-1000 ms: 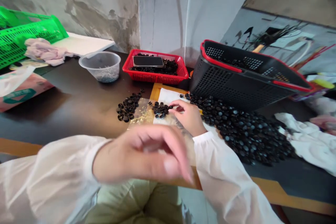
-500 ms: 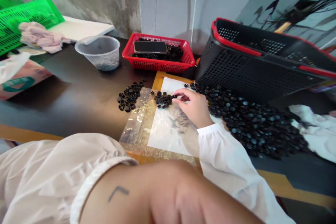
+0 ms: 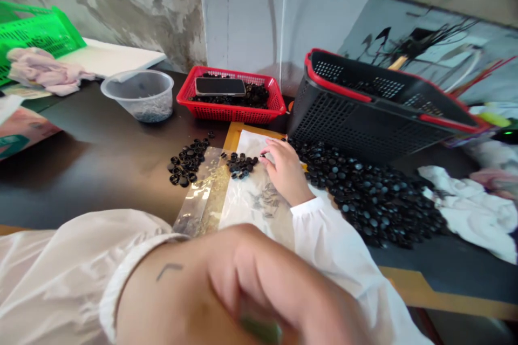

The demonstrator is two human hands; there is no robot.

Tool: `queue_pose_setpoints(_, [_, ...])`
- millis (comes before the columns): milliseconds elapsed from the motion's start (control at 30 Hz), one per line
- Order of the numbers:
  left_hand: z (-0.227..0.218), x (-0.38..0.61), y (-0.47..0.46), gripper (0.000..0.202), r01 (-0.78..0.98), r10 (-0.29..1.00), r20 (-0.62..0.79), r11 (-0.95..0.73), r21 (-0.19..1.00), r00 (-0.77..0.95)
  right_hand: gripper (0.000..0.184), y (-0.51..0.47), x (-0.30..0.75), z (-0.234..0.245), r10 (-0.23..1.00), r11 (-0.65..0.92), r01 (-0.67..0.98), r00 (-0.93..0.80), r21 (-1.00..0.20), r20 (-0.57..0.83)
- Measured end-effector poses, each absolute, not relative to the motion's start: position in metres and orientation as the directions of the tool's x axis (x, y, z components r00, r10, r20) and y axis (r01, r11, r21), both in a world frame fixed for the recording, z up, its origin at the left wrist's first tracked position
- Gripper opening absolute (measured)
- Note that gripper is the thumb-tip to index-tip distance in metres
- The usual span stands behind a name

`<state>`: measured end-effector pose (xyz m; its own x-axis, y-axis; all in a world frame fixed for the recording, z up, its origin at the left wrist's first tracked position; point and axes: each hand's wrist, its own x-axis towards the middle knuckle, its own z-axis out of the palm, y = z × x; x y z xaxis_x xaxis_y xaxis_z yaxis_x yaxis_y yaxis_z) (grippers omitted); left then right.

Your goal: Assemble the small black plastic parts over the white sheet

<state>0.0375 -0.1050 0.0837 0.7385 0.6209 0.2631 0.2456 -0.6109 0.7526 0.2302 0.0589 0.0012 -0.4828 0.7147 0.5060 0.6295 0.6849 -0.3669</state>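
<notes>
My right hand [image 3: 283, 168] rests on a clear plastic sheet [image 3: 251, 199] on the dark table, fingers curled and pinching a small black cap next to a little cluster of black caps [image 3: 239, 165]. A second small pile of caps [image 3: 186, 161] lies to the left, and a big heap of black caps [image 3: 372, 194] spreads to the right. My left hand [image 3: 251, 291] is very close to the camera at the bottom, blurred, its fingers bent downward; what they hold, if anything, is hidden.
A red basket [image 3: 230, 110] holding caps and a phone [image 3: 220, 86] stands at the back. A tilted black crate [image 3: 376, 113] leans at the right. A clear plastic cup [image 3: 140, 95], a green basket [image 3: 36, 32] and white cloth [image 3: 469, 210] surround the work spot.
My left hand swung from mid-frame down toward the camera and now fills the bottom edge. My right hand stays by the small cluster of caps. The view shifted slightly.
</notes>
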Motion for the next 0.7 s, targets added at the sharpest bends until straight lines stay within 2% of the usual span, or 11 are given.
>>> queue_pose_setpoints(133, [0.088,0.037,-0.057,0.035,0.181,0.608,0.336,-0.63,0.755,0.719,0.023,0.069,0.229,-0.008,0.753,0.611,0.756,-0.463,-0.236,0.467])
queue_pose_setpoints(200, [0.075,0.029,-0.029,0.028,0.283,0.618,0.418,-0.728,0.625,0.666,0.021,0.071,0.229,-0.008,0.765,0.598,0.773,-0.472,-0.212,0.438])
queue_pose_setpoints(267, [0.055,0.017,-0.007,0.022,0.457,0.642,0.478,-0.765,0.454,0.599,0.017,0.07,0.229,-0.003,0.763,0.613,0.76,-0.498,-0.215,0.413])
queue_pose_setpoints(367, [0.025,0.004,0.009,0.023,0.574,0.645,0.475,-0.759,0.307,0.599,0.017,0.066,0.228,0.005,0.742,0.647,0.717,-0.516,-0.258,0.428])
queue_pose_setpoints(467, [0.011,0.004,0.01,0.024,0.563,0.593,0.456,-0.797,0.217,0.663,0.022,0.067,0.228,0.006,0.747,0.634,0.728,-0.491,-0.261,0.449])
queue_pose_setpoints(633, [0.008,0.013,0.006,0.023,0.532,0.528,0.423,-0.838,0.119,0.737,0.017,0.068,0.227,0.002,0.77,0.632,0.729,-0.552,-0.263,0.32])
queue_pose_setpoints(700, [0.007,0.014,0.005,0.022,0.542,0.531,0.424,-0.834,0.104,0.734,0.017,0.065,0.227,0.004,0.768,0.635,0.717,-0.548,-0.287,0.331])
